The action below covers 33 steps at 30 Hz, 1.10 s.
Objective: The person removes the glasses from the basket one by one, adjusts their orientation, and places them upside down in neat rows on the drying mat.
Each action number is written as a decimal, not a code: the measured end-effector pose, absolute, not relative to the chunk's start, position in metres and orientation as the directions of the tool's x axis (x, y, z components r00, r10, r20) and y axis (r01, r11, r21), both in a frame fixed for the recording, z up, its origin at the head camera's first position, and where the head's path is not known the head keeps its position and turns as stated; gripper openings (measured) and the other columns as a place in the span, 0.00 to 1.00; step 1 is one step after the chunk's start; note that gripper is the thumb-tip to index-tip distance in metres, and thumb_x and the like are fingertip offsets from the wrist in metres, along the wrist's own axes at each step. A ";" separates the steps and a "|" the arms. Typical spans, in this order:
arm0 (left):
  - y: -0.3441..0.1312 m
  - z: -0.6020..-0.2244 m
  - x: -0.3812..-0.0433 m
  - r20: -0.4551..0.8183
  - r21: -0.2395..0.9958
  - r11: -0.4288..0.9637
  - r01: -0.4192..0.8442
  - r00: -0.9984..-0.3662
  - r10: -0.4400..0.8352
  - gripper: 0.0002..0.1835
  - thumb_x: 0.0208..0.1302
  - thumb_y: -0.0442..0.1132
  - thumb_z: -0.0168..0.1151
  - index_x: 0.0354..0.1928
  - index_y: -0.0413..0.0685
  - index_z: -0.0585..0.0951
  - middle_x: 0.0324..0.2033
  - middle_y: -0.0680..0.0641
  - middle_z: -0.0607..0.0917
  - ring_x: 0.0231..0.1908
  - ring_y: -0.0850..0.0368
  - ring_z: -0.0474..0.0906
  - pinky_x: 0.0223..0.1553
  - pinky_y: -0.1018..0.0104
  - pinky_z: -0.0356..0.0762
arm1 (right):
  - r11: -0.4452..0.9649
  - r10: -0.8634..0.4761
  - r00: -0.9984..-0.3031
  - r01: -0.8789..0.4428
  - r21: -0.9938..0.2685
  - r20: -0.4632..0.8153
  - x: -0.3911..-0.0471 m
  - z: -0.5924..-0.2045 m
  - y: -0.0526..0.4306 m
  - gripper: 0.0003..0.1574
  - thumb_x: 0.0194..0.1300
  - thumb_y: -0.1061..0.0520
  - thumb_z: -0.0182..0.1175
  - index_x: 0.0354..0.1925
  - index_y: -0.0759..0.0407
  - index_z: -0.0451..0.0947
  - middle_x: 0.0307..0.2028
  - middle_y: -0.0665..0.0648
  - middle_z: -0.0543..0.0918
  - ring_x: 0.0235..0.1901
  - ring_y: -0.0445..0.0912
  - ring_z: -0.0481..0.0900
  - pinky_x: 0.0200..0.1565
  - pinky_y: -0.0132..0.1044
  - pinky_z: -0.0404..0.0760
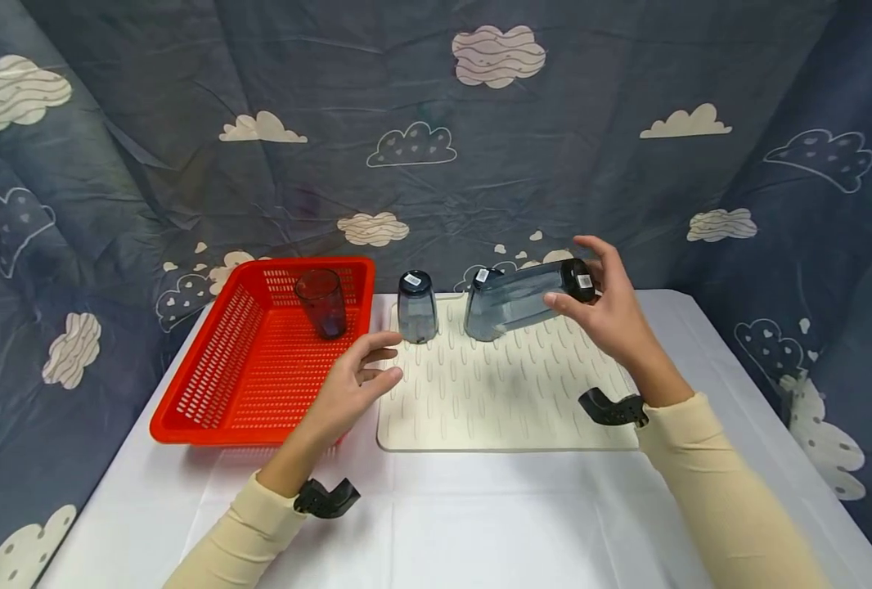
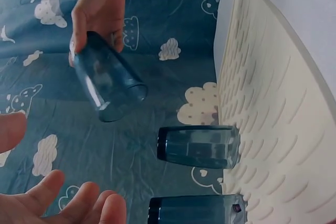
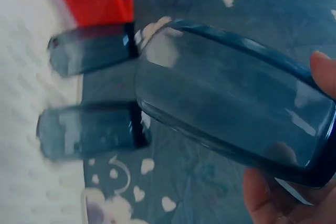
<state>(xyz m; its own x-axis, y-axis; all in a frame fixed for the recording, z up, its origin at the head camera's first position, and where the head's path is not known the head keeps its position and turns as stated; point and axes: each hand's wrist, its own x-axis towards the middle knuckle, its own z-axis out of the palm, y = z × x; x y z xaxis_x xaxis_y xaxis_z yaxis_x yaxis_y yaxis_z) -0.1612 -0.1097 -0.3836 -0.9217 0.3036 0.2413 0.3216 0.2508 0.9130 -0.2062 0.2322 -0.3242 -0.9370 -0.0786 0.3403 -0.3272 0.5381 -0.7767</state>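
Observation:
My right hand (image 1: 616,321) grips a bluish drinking glass (image 1: 530,296) around its dark base. The glass is tipped nearly sideways above the mat, its mouth toward the left. Two similar glasses stand upside down at the back of the cream drying mat (image 1: 510,409): one glass (image 1: 417,312) at the left corner, another glass (image 1: 482,321) partly behind the held one. My left hand (image 1: 351,383) hovers with fingers apart between the red basket and the mat, holding nothing. In the left wrist view, the held glass (image 2: 107,80) points its mouth down and right.
A red plastic basket (image 1: 167,419) stands on the left of the white-covered table (image 1: 480,515). Inside it, toward the back right, is one more glass (image 1: 323,304). A dark cloud-print cloth (image 1: 576,180) hangs close behind the table.

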 end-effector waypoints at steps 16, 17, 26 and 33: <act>-0.114 -0.382 -0.164 0.251 0.918 0.229 0.324 -0.921 0.298 0.26 0.68 0.37 0.60 0.66 0.41 0.70 0.65 0.39 0.74 0.65 0.41 0.70 0.65 0.41 0.71 | 0.736 -0.049 -0.970 -0.196 -0.648 0.239 -0.242 -0.323 0.258 0.46 0.62 0.50 0.68 0.72 0.53 0.58 0.69 0.69 0.66 0.59 0.66 0.73 0.52 0.61 0.77; -0.115 -0.381 -0.164 0.259 0.915 0.232 0.330 -0.921 0.290 0.25 0.68 0.37 0.60 0.65 0.41 0.70 0.64 0.39 0.74 0.65 0.42 0.71 0.65 0.41 0.72 | 0.742 -0.050 -0.970 -0.196 -0.641 0.238 -0.244 -0.324 0.258 0.46 0.63 0.50 0.68 0.72 0.53 0.59 0.69 0.69 0.66 0.59 0.66 0.73 0.52 0.61 0.77; -0.120 -0.379 -0.166 0.262 0.910 0.241 0.337 -0.919 0.294 0.24 0.69 0.37 0.59 0.65 0.41 0.70 0.64 0.39 0.74 0.64 0.41 0.72 0.62 0.46 0.75 | 0.785 -0.028 -0.981 -0.140 -0.604 0.191 -0.264 -0.323 0.264 0.45 0.63 0.51 0.67 0.73 0.52 0.59 0.70 0.70 0.66 0.63 0.67 0.70 0.56 0.64 0.75; -0.125 -0.376 -0.162 0.216 0.918 0.272 0.287 -0.940 0.266 0.25 0.68 0.38 0.60 0.66 0.43 0.70 0.64 0.41 0.74 0.65 0.42 0.72 0.62 0.56 0.78 | 0.824 -0.032 -0.992 -0.094 -0.559 0.120 -0.279 -0.328 0.263 0.46 0.63 0.51 0.66 0.75 0.48 0.58 0.71 0.70 0.65 0.66 0.68 0.68 0.59 0.66 0.73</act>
